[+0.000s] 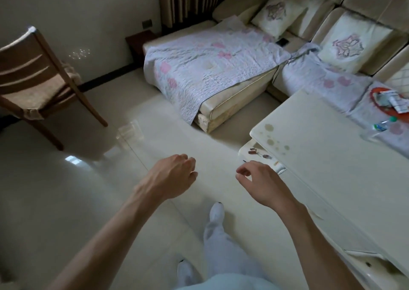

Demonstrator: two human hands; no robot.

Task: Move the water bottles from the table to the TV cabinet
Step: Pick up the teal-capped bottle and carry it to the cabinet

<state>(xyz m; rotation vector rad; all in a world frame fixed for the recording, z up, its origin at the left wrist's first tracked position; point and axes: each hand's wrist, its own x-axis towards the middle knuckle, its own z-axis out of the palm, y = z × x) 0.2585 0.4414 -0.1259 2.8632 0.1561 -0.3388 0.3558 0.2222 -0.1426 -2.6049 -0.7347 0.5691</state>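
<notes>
Hands come first in the head view, the only view there is. Your left hand (174, 174) and right hand (260, 180) are both held out over the tiled floor (88, 201), near you and short of the table. Neither carries anything. The left fingers are curled loosely inward. On the right hand the thumb and forefinger arch toward each other without closing on anything. That relaxed posture fits walking with hands free, probably on the way to fetch a bottle.

One water bottle (379, 128), clear with a green cap, shows at the far right, at the far edge of the cream table (321, 157). You cannot tell from this angle whether it stands on the tabletop or lies on the flowered quilt (199, 68) draped over the sofa (234, 104) beyond. It is well apart from both hands, so you will likely have to step along the table's near side before the right hand can reach it.

A red tray (374, 90) of packets sits on the sofa seat just beyond the bottle, so a wide reach could brush it. A wooden chair (33, 73) stands far left, out of your way.

No TV cabinet is in view, so you will have to turn away from here to find it.
</notes>
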